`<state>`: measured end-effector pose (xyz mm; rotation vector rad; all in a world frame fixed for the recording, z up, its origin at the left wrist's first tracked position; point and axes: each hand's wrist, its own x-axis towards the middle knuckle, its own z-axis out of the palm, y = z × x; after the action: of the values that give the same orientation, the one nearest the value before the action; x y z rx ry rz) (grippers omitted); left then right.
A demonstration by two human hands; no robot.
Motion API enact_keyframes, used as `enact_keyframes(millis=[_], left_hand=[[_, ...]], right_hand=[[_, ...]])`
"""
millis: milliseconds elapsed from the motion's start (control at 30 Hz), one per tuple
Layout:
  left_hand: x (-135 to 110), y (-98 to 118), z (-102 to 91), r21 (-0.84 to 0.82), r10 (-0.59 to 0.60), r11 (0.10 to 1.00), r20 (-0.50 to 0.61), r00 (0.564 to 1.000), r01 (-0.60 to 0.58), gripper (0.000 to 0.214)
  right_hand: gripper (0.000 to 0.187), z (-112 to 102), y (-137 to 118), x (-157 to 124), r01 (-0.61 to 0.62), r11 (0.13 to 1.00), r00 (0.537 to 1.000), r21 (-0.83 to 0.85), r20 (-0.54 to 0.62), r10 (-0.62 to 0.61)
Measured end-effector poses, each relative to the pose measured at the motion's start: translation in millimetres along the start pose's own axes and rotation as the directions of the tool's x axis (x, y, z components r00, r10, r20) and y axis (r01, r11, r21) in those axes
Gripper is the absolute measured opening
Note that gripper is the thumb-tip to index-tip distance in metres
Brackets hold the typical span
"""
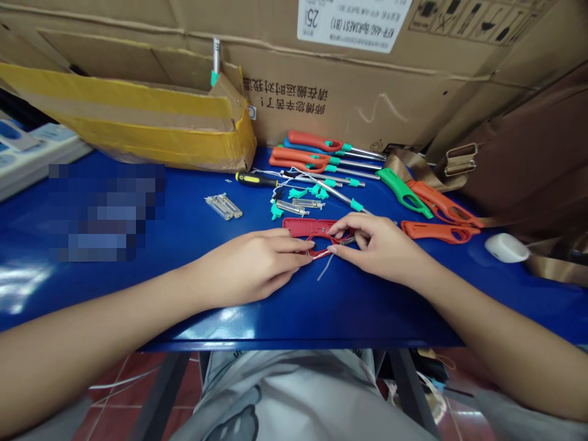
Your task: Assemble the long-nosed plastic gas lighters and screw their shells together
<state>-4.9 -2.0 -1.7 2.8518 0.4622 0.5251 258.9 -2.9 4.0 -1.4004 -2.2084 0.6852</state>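
My left hand rests on the blue table, its fingers pinched together on a thin white wire at the near edge of a red plastic lighter shell. My right hand meets it from the right, fingertips closed on the same red shell and its wires. A short white wire end hangs down between the two hands. Both forearms lie across the table's front edge.
Behind the hands lie several long red, blue and green lighters, teal caps, a black-and-yellow screwdriver and small metal parts. Orange and green shells sit to the right, near a white object. Cardboard boxes wall the back.
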Motion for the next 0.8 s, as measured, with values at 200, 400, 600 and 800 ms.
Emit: enact_keyframes(millis=[200,400,600,800], left_hand=[[1.3,1.8,0.0,0.011,-0.006,1.0,-0.003,1.0,0.006,0.03],[1.2,1.6,0.7,0.008,-0.041,0.999,-0.006,0.999,0.041,0.032],[2.3,1.5,-0.1,0.013,-0.035,0.999,-0.002,0.999,0.035,0.031],[1.7,1.5,1.5,-0.004,-0.036,0.999,-0.031,0.999,0.036,0.032]], right_hand=[[0.017,-0.2,0.7,-1.8,0.007,1.0,1.0,-0.014,0.018,-0.006],[0.017,0.2,2.2,-2.2,0.033,0.998,0.999,-0.045,0.012,-0.033],[0.019,-1.4,3.4,-1.2,0.083,0.995,0.996,-0.056,0.031,-0.081],[0.016,-1.0,4.0,0.1,0.049,0.998,0.999,-0.025,0.017,-0.049]])
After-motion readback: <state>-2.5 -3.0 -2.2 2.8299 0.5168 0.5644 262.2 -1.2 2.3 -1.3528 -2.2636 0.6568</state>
